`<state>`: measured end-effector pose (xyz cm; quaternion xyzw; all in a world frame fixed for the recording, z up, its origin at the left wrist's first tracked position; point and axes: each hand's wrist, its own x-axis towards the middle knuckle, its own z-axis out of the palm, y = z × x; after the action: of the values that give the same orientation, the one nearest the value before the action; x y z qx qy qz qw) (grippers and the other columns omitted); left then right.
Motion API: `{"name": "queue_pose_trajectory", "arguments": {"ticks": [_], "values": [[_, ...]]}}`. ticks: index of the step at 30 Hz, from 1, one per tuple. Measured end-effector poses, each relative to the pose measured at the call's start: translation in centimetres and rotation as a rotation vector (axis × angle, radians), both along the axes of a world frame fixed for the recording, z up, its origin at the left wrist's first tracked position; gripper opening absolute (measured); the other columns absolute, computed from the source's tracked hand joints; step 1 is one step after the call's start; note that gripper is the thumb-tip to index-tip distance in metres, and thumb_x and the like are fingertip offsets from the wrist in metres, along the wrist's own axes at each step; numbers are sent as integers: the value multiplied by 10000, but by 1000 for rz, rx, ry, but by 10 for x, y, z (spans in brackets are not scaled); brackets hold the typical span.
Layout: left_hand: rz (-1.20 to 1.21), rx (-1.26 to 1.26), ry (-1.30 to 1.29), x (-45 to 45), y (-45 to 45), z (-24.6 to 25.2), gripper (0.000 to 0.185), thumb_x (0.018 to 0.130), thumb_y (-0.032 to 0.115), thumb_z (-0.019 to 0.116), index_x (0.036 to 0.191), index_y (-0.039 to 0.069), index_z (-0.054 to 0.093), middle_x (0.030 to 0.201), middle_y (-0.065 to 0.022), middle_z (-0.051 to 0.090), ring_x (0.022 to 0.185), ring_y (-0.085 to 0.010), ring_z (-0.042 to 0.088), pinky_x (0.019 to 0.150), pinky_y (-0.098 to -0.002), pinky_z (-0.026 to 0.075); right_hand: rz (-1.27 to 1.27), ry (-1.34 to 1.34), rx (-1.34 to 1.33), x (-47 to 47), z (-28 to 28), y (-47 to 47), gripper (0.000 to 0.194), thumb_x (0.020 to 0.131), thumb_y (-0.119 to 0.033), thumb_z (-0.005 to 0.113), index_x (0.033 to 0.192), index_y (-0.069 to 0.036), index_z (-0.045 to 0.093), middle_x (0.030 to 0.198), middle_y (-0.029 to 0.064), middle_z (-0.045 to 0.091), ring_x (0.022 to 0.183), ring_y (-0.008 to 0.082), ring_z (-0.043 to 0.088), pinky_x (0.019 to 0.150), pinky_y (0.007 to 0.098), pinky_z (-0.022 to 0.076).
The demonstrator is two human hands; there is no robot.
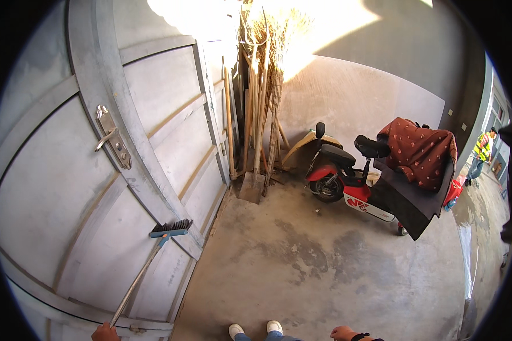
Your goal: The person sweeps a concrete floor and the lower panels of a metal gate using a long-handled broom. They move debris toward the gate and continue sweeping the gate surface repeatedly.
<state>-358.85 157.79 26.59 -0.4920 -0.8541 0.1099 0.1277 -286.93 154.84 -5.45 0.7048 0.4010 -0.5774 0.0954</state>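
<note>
My left hand (105, 332), at the bottom left, is closed around the metal pole of a long-handled brush. The brush's blue head (169, 232) with dark bristles turned upward is against or just in front of the grey metal door (94, 213). At the bottom, right of my shoes, my right hand (343, 333) shows with its fingers curled and a dark band at the wrist. Nothing can be seen in it, though its palm side is hidden. A lever handle (106, 140) on a metal lock plate sits higher on the door.
A red and white electric scooter (358, 198) with a patterned cover (418, 149) stands at the right. Twig brooms (277, 89), a pitchfork and a shovel (252, 187) lean in the corner. A person in a yellow vest (483, 147) stands farther off at the right.
</note>
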Motion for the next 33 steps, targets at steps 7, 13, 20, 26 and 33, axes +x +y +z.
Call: {"name": "queue_pose_trajectory", "arguments": {"ticks": [7,13,20,26,33], "values": [[20,26,-19,15,-6,7,183,777,222,610,766,46,565,678,-141,571,665,-337,583,612,-451,447,43,-139,22,27,27,-10,245,755,-275,547,852,-84,666,722,32,669,642,141,647,662,267,503],[15,10,-80,17,-28,26,166,765,220,608,790,64,558,693,-130,572,649,-335,579,584,-444,448,-46,-35,134,-10,12,-29,204,765,-215,574,842,-41,647,710,73,650,611,167,621,593,298,506],[-81,91,-10,2,-66,31,178,823,260,566,833,87,524,676,-99,557,612,-311,582,537,-422,456,-13,-47,146,-10,8,-42,201,764,-199,572,825,-15,628,650,105,623,561,188,586,525,326,477],[-40,97,-191,-7,-56,24,210,826,279,551,807,71,534,657,-134,576,627,-345,581,551,-458,447,-16,-33,110,-17,12,-57,191,779,-211,577,824,-35,634,658,99,624,576,192,593,540,326,488],[65,121,-468,-34,-21,6,279,818,298,549,747,28,537,670,-172,560,668,-388,533,576,-459,407,-54,-63,114,-40,48,-42,144,786,-129,542,828,-20,626,654,85,636,511,151,613,435,253,460]]}}
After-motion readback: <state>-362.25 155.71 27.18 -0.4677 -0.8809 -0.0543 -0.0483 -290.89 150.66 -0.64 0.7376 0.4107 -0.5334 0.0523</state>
